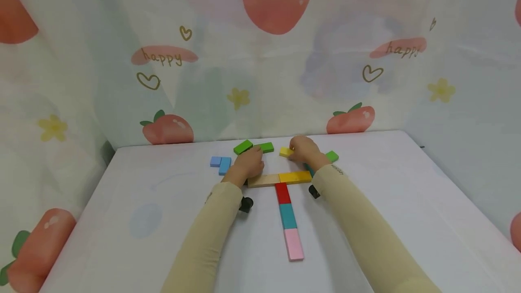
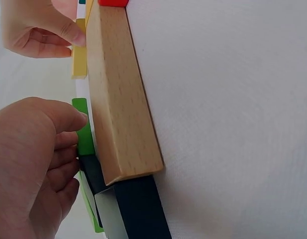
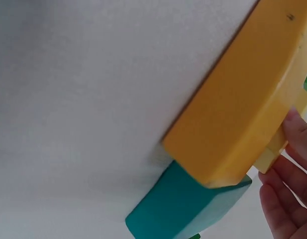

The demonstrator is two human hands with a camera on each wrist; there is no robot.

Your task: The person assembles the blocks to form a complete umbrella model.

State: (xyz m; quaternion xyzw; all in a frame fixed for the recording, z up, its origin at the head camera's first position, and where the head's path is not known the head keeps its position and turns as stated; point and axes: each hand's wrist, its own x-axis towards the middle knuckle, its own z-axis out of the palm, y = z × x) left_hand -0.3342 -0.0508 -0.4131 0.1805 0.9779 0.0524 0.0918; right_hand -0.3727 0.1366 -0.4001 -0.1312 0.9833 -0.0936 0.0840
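My left hand (image 1: 250, 163) is at the back of the white table, thumb and curled fingers around the near end of a green block (image 1: 266, 147). In the left wrist view the thumb overlaps that block's side, and the fingertips behind it are partly hidden. Further right, my right hand (image 1: 306, 150) pinches a small yellow block (image 1: 285, 152) between thumb and fingers. In front of the hands lie a wooden block (image 1: 264, 180) and an orange-yellow block (image 1: 295, 177), end to end. A red (image 1: 283, 193), a teal (image 1: 288, 216) and a pink block (image 1: 294, 244) run from their joint toward me.
Left of the hands are two light-blue blocks (image 1: 224, 166) and another green block (image 1: 243, 147). A dark block (image 2: 143, 209) meets the wooden one's left end; a teal block (image 3: 178, 199) meets the orange-yellow one's right end. One more green block (image 1: 332, 156) lies beyond my right wrist.
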